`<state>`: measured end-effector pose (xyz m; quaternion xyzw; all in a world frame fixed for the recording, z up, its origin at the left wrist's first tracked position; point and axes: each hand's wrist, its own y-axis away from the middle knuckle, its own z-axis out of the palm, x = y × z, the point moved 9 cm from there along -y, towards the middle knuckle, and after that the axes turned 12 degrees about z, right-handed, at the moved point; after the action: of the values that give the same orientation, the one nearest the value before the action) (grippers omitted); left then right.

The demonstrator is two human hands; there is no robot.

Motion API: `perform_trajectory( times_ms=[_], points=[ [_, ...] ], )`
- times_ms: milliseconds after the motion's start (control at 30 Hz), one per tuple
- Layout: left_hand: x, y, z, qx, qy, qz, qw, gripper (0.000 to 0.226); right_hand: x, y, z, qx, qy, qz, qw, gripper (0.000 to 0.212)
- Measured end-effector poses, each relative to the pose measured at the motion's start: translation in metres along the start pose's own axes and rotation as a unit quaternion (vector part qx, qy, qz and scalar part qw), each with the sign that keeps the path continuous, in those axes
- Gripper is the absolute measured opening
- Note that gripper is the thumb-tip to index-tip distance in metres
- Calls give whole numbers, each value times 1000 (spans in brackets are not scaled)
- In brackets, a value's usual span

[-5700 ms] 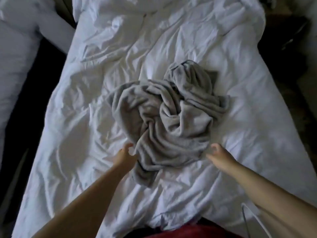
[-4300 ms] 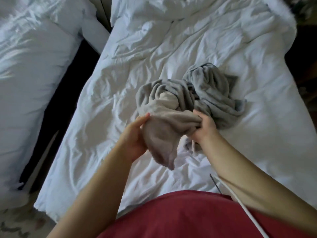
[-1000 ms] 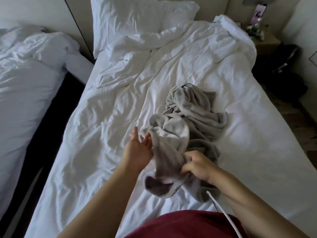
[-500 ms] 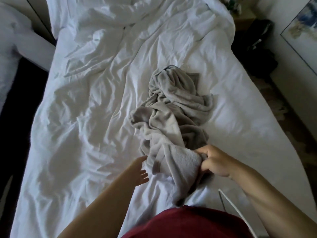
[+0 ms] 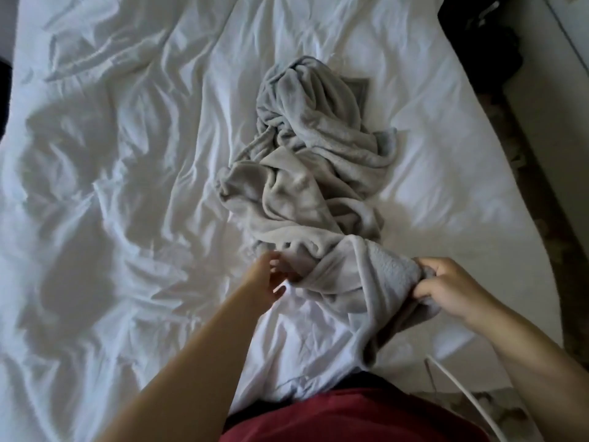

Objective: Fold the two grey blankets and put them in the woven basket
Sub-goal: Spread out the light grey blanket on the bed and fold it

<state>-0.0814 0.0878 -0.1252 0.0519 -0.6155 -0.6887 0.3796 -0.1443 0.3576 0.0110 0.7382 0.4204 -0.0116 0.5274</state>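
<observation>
A crumpled grey blanket (image 5: 306, 173) lies in a long heap down the middle of the white bed (image 5: 111, 186). Its near end is drawn toward me. My right hand (image 5: 446, 290) is closed on that near end, lifting a fold of the fleece off the sheet. My left hand (image 5: 267, 279) reaches in at the blanket's left edge with fingers spread, touching the fabric without a clear grip. I cannot tell one blanket from a second in the heap. No woven basket is in view.
The white duvet is wrinkled all over. The bed's right edge (image 5: 522, 218) drops to a patterned floor, with dark bags (image 5: 487, 49) at the top right. A white cable (image 5: 459, 387) hangs by my right arm. My red top (image 5: 350, 416) fills the bottom.
My right hand has pulled the blanket's near end further right and toward me, stretching the heap. My left hand has moved up to the blanket's left edge. The camera has tilted down.
</observation>
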Motion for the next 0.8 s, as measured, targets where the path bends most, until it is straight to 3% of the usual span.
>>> perform_trajectory(
  times_ms=[67, 133, 233, 300, 367, 433, 467, 500, 533, 567, 600, 633, 667, 733, 767, 800],
  points=[
    [32, 9, -33, 93, 110, 97, 985, 8, -2, -18, -14, 42, 14, 4, 999, 40],
    [60, 19, -73, 155, 254, 172, 939, 13, 3, -37, -35, 112, 55, 30, 992, 43],
    [82, 33, -144, 233, 334, 218, 887, 34, 22, -51, -70, 229, 66, 94, 967, 31],
    [85, 43, -180, 278, 266, 226, 895, 31, 28, -44, -85, 300, 23, 94, 949, 23],
    [94, 60, -193, 313, 98, 271, 905, 15, 30, -31, -92, 372, -89, 57, 922, 28],
    [99, 65, -176, 248, -147, 283, 915, 10, 18, -21, -86, 405, -138, 9, 904, 25],
    [88, 60, -157, 159, -290, 221, 917, 12, 9, -31, -75, 349, -115, 11, 930, 17],
    [67, 57, -145, 58, -428, 115, 894, 16, 3, -46, -50, 231, -66, 45, 970, 9],
    [50, 62, -138, -33, -546, 3, 837, 21, -2, -55, -17, 81, 18, 86, 993, 7],
    [47, 66, -136, -83, -636, -65, 764, 24, -2, -57, 10, -50, 108, 115, 986, 9],
    [63, 66, -131, -79, -694, -60, 713, 29, -6, -57, 21, -106, 187, 121, 969, 9],
    [93, 64, -122, -28, -717, 4, 697, 32, -22, -64, 14, -64, 239, 87, 965, 9],
    [134, 64, -114, 67, -689, 106, 714, 34, -46, -72, -10, 63, 235, 39, 969, 12],
    [205, 82, -107, 249, -545, 306, 740, 37, -89, -66, -55, 304, 143, -27, 942, 23],
    [224, 84, -99, 277, -507, 365, 730, 41, -105, -66, -59, 345, 109, -49, 931, 27],
    [233, 75, -86, 261, -499, 394, 727, 46, -118, -74, -52, 334, 95, -57, 936, 33]
  ],
)
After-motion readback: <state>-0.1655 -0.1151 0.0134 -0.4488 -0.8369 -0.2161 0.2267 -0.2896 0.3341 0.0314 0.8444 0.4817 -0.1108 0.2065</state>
